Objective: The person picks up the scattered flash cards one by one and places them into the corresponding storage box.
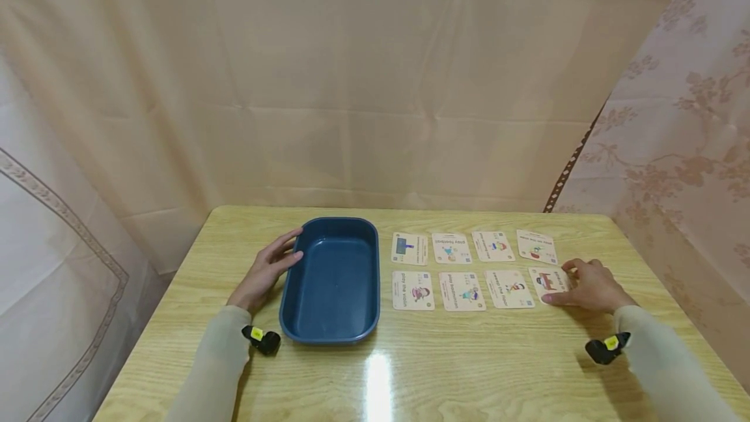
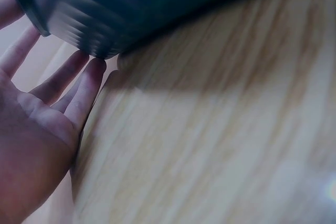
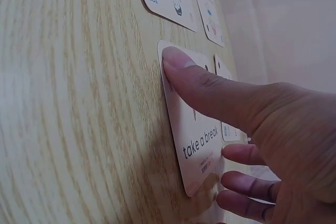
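Right hand (image 1: 593,288): loosely spread, thumb on take-a-break card (image 1: 547,279)
Leftward of it: seven cards (image 1: 463,292) (between it and blue tub (image 1: 331,285))
Left hand (image 1: 269,273): nearly straight fingers touching tub

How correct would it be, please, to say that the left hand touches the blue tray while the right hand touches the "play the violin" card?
One slip: the right hand touches the "take a break" card, as the right wrist view shows; the rest stands.
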`<state>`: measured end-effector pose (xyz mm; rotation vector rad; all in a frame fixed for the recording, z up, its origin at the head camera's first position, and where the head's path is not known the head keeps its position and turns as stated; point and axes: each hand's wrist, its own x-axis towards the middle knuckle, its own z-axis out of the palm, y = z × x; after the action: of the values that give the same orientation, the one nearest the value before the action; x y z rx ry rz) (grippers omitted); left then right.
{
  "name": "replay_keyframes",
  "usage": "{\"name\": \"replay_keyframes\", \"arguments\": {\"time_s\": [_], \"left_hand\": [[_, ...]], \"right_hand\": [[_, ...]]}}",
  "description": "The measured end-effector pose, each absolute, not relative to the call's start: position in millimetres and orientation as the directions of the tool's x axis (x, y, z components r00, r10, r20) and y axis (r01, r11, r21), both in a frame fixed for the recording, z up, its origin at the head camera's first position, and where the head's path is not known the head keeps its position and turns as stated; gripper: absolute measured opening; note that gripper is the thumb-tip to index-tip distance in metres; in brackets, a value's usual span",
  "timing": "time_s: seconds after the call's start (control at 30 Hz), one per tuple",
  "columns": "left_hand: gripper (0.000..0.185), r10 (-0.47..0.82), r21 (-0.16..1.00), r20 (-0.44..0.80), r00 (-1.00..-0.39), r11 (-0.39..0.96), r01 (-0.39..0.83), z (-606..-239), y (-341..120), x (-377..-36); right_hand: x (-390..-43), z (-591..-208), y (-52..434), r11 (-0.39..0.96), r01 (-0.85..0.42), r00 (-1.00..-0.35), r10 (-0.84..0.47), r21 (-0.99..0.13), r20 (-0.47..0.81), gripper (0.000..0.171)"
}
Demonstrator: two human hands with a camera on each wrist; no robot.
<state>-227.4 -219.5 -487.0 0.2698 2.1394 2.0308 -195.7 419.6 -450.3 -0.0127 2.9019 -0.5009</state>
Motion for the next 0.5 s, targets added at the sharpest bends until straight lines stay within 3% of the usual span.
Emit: {"name": "replay_keyframes", "arguments": {"time_s": [0.5], "left_hand": [[0.061, 0.253, 0.999, -0.012, -0.967, 0.049, 0.0, -486.2, -220.4, -226.3]], "right_hand": [[-198.0, -450.4, 420.0, 0.939, 0.037, -0.979, -0.034, -0.342, -0.199, 0.099]]}}
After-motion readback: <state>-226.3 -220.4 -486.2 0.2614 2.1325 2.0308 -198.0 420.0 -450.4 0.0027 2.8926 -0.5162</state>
